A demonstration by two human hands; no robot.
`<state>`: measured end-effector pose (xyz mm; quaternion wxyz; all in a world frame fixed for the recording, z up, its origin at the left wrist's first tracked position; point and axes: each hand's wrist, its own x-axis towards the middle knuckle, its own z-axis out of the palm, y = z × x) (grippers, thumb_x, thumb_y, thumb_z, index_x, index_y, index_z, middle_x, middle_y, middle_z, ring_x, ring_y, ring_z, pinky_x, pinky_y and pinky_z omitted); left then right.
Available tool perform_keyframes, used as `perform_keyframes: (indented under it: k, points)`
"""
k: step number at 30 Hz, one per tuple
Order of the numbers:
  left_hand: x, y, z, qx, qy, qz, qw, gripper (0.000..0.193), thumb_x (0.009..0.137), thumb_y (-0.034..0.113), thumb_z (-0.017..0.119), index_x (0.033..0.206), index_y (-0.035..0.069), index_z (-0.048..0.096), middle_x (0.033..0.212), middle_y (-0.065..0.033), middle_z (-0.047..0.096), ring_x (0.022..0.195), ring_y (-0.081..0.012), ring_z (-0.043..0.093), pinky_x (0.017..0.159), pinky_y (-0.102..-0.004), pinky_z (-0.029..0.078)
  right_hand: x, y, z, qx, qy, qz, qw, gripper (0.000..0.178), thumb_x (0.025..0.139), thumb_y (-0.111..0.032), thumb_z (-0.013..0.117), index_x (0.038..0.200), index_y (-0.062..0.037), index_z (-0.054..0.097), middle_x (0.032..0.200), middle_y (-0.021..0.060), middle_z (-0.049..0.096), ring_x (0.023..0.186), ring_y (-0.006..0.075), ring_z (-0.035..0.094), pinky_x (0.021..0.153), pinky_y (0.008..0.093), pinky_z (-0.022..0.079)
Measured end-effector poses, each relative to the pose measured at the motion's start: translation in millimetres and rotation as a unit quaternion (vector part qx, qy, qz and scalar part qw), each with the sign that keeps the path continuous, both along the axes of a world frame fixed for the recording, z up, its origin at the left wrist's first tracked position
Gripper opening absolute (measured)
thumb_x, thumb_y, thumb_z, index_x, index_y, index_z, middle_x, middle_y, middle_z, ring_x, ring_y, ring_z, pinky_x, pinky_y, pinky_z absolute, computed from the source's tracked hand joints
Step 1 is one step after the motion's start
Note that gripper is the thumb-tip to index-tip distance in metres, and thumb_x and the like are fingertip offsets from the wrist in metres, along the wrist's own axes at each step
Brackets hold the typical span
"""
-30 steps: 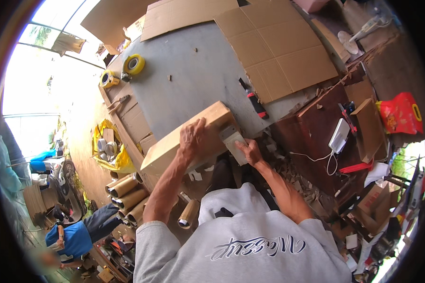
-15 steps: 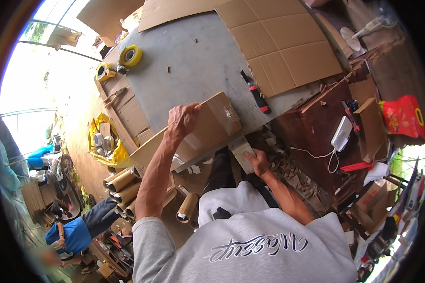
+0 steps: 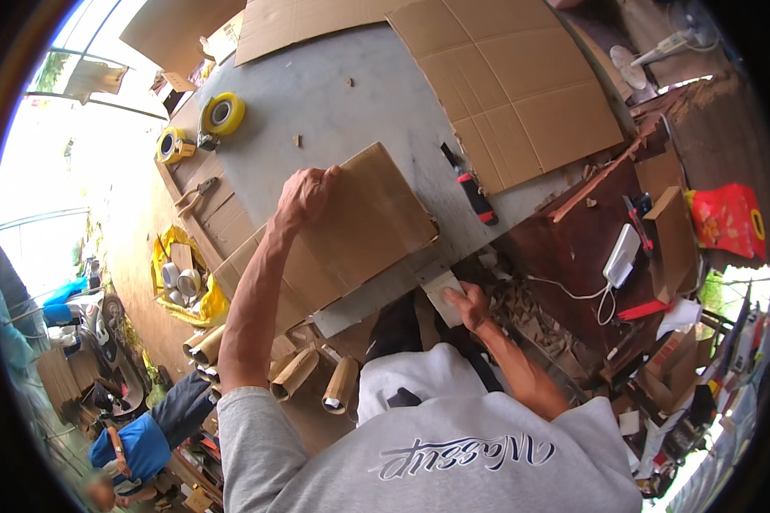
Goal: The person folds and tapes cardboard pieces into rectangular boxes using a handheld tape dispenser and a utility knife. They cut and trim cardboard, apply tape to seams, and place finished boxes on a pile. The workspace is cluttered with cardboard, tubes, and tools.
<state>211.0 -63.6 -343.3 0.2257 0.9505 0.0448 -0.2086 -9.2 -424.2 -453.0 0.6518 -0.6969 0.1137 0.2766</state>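
Note:
My left hand (image 3: 306, 195) grips the far edge of a folded brown cardboard piece (image 3: 364, 218), tilted over the near edge of the grey worktable (image 3: 316, 103). In my right hand (image 3: 467, 305) is the pale handle of a long, broad-bladed hand tool (image 3: 372, 299). Its flat metal blade runs leftward along the cardboard's lower edge, partly hidden by it. Whether the blade has teeth I cannot make out. A red-and-black utility knife (image 3: 470, 190) lies on the table, right of the cardboard.
Large cardboard sheets (image 3: 505, 94) cover the table's far right. Yellow tape rolls (image 3: 222, 114) and pliers (image 3: 198, 195) lie at the left, above a yellow bag (image 3: 188, 282). Cardboard tubes (image 3: 295, 374) stand below. At right are a white power bank (image 3: 622, 256) and cable. Another person (image 3: 141, 449) is at lower left.
The cardboard has tipped so its broad face now shows, and my left hand has shifted left and away with it. More of the blade's flat side is visible; my right hand keeps its grip.

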Motion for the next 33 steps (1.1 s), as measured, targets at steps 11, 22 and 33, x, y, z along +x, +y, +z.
perform_keyframes:
  k: [11, 22, 33]
  points:
    - [70, 39, -144, -0.034, 0.055, 0.078, 0.995, 0.057, 0.096, 0.049, 0.054, 0.105, -0.005, 0.071, 0.109, -0.0356, 0.065, 0.110, -0.0475, 0.063, 0.097, -0.0497, 0.049, 102, 84, 17, 0.023, -0.031, -0.021, 0.999, 0.038, 0.091, -0.036, 0.065, 0.094, 0.0011, 0.071, 0.077, 0.0015, 0.065, 0.071, 0.0107, 0.054, 0.065, 0.0310, 0.044]
    - [3, -95, -90, -0.200, 0.016, -0.190, 0.961, 0.044, 0.106, 0.032, 0.041, 0.132, 0.000, 0.055, 0.137, -0.0242, 0.056, 0.136, -0.0384, 0.045, 0.113, -0.0439, 0.037, 53, 49, -1, 0.022, -0.026, -0.057, 0.998, 0.037, 0.090, -0.037, 0.066, 0.091, 0.0001, 0.071, 0.073, 0.0011, 0.063, 0.069, 0.0098, 0.054, 0.062, 0.0305, 0.044]
    - [-120, -7, 6, -0.034, -0.004, -0.048, 0.998, 0.063, 0.097, 0.054, 0.049, 0.125, -0.001, 0.062, 0.114, -0.0201, 0.068, 0.100, -0.0371, 0.066, 0.087, -0.0445, 0.051, 55, 33, -9, -0.010, -0.077, -0.028, 0.997, 0.047, 0.088, -0.044, 0.068, 0.086, 0.0028, 0.072, 0.073, 0.0084, 0.068, 0.070, 0.0152, 0.059, 0.065, 0.0337, 0.046]
